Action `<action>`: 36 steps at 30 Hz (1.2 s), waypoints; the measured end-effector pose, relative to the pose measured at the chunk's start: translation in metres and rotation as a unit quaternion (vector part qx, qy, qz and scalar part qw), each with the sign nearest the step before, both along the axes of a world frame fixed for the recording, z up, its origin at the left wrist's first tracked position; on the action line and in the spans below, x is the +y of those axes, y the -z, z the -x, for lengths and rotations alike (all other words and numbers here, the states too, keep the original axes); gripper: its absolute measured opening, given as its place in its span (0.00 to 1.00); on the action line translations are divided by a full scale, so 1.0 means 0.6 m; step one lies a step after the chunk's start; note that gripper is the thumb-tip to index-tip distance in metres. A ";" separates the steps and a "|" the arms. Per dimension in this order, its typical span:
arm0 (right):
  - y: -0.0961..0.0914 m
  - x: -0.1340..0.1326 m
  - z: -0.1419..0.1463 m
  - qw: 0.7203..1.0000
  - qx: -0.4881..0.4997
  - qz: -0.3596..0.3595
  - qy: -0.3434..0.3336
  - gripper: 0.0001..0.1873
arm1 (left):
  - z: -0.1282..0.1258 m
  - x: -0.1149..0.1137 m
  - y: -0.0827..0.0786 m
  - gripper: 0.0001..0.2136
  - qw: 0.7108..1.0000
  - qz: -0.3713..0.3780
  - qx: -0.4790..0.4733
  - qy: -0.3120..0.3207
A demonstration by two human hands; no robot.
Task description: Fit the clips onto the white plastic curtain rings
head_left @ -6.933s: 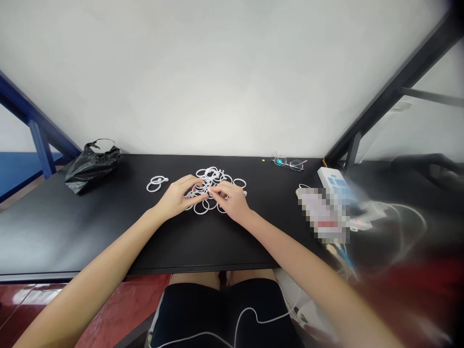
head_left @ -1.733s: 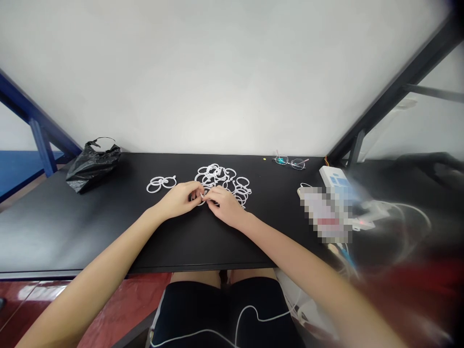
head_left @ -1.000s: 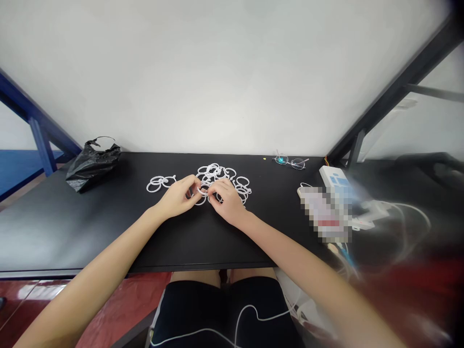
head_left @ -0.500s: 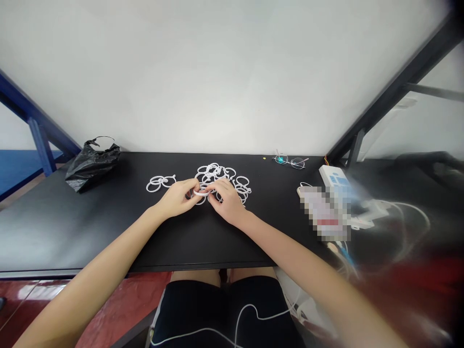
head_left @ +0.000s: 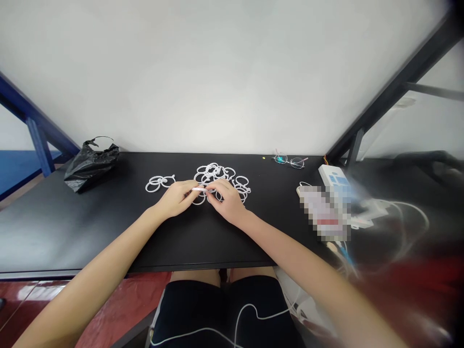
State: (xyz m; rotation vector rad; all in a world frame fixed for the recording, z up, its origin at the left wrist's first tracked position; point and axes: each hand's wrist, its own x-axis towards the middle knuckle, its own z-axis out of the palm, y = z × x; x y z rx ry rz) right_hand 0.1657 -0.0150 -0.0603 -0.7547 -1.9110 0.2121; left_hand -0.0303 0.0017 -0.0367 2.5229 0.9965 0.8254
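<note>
My left hand (head_left: 180,197) and my right hand (head_left: 227,199) meet above the black table (head_left: 174,246). Between their fingertips they pinch one white plastic ring (head_left: 199,189), seen nearly edge-on. A loose pile of similar white rings (head_left: 213,170) lies just behind and under the fingers, partly hidden by them. Left of my left hand rests a smaller cluster of white rings (head_left: 155,182), apart from the pile.
A crumpled black plastic bag (head_left: 92,166) sits at the back left. Eyeglasses (head_left: 289,160) lie near the wall. On the right are a blurred-out phone (head_left: 322,212), a white and blue box (head_left: 335,181) and white cables (head_left: 409,208). Another cable crosses my lap.
The ring between my fingers has tilted from a slight curve to a nearly flat, edge-on line. Both hands stay in about the same place.
</note>
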 end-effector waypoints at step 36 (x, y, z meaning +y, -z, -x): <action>0.006 -0.002 -0.002 0.994 0.025 0.101 -0.035 0.04 | -0.012 0.009 0.006 0.14 0.923 0.298 -0.245 -0.006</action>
